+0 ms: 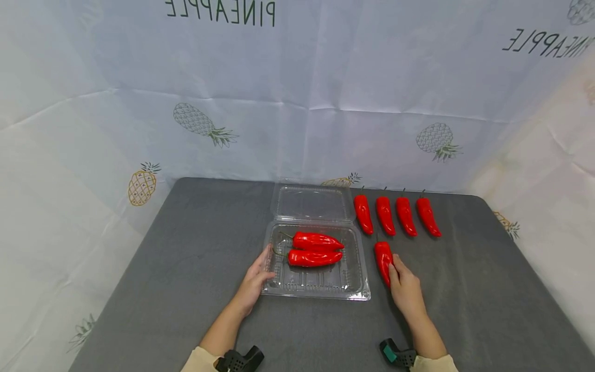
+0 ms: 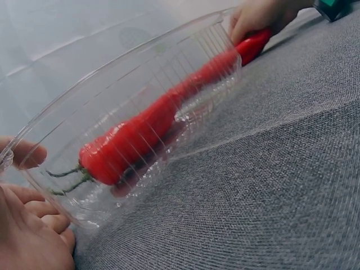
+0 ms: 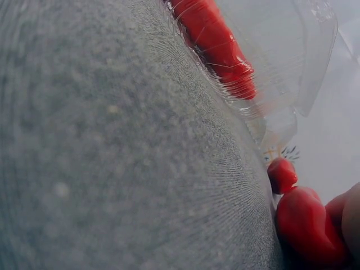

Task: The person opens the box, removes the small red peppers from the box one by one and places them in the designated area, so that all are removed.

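The right hand (image 1: 405, 289) lies nearest the camera, on the grey table (image 1: 176, 289). Its fingers (image 1: 394, 269) rest on the lower end of a single red pepper (image 1: 383, 260), which lies flat on the table just right of the tray (image 1: 360, 281). Whether the fingers are curled round the pepper or merely touch it cannot be told from any view; in the right wrist view the pepper (image 3: 306, 228) sits against the hand, but the grip itself is out of frame.

Handling judgement: the pepper looks glossy and smooth, so probably slippery; it appears light and fairly stiff. Best taken across its thick middle, not by the thin stem.

The tray is a clear plastic clamshell with its lid (image 1: 312, 202) folded open behind it. It looks thin, flexible and light, so likely to slide or buckle unless steadied. Two peppers (image 1: 315, 249) lie side by side inside it, stems to the left.

The left hand (image 1: 255, 281) holds the tray's left edge, thumb (image 2: 22, 153) over the rim and fingers beneath.

Four more peppers (image 1: 395, 215) lie in a row behind the single pepper, apart from each other, stems pointing away. A pineapple-print cloth (image 1: 297, 103) forms the backdrop.
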{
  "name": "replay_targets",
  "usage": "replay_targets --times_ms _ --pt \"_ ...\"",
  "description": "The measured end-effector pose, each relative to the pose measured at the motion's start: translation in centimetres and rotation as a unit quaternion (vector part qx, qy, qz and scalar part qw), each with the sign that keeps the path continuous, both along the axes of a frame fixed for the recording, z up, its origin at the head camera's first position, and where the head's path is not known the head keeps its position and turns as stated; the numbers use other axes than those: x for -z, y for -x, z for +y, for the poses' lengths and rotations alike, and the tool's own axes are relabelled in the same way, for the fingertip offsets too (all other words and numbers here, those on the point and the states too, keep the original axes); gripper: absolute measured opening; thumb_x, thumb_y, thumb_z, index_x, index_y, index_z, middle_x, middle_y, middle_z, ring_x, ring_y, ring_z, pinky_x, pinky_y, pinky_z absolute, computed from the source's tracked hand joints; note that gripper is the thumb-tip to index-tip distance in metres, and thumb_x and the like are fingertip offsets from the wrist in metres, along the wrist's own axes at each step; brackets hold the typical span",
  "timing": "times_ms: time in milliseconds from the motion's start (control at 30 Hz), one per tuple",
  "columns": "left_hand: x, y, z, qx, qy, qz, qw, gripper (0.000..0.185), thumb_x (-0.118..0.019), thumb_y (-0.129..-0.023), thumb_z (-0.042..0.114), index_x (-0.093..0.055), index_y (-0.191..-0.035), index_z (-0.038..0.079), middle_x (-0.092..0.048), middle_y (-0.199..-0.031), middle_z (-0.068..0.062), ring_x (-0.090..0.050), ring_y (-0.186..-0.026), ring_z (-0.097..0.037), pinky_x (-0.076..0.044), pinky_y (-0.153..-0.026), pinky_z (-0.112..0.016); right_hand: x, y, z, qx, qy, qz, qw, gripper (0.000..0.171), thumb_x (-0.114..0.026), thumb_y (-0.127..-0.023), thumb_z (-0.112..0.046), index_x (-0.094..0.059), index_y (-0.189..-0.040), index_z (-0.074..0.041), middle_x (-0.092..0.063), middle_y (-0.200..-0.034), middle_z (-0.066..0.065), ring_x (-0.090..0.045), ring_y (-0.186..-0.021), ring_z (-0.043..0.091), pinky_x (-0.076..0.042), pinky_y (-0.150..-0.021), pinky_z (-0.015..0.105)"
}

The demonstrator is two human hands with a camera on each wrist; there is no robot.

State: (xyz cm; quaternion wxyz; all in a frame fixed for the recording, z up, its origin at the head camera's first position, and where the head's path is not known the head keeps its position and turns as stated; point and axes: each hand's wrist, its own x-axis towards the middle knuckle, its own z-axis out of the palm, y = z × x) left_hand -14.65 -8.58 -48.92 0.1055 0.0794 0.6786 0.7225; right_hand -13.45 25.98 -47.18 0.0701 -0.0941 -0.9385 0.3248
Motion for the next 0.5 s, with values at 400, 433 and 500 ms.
replay_targets --times_ms 400,433,500 --pt "0.16 0.09 -0.05 0.001 -0.005 -0.001 1.0 0.072 -0.044 -0.084 0.001 -0.011 -0.148 -0.001 -0.006 -0.157 -0.014 0.002 -0.145 -0.028 -0.016 -0.094 0.004 0.32 0.08 0.1 -0.016 -0.006 0.014 1.0 0.045 -0.043 -0.096 -0.012 -0.04 -0.134 0.011 -0.042 -0.136 0.03 -0.041 -0.127 0.043 -0.031 -0.105 0.053" --pt "0.15 0.08 -0.06 0.002 -0.005 -0.001 1.0 0.072 -0.044 -0.084 0.001 -0.011 -0.148 -0.001 -0.006 -0.157 -0.014 0.002 -0.145 -0.028 -0.016 -0.094 0.004 0.27 0.07 0.14 -0.017 -0.003 0.01 1.0 0.045 -0.043 -0.096 -0.013 -0.04 -0.135 0.01 -0.042 -0.137 0.03 -0.041 -0.127 0.043 -0.031 -0.105 0.053" --pt "0.12 0.04 -0.07 0.003 -0.006 0.001 1.0 0.072 -0.044 -0.084 0.001 -0.011 -0.148 -0.001 -0.006 -0.157 -0.015 0.003 -0.145 -0.029 -0.015 -0.094 0.004 0.06 0.05 0.22 -0.02 0.004 0.0 1.0 0.047 -0.042 -0.097 -0.017 -0.04 -0.135 0.01 -0.041 -0.138 0.029 -0.041 -0.128 0.043 -0.03 -0.106 0.053"
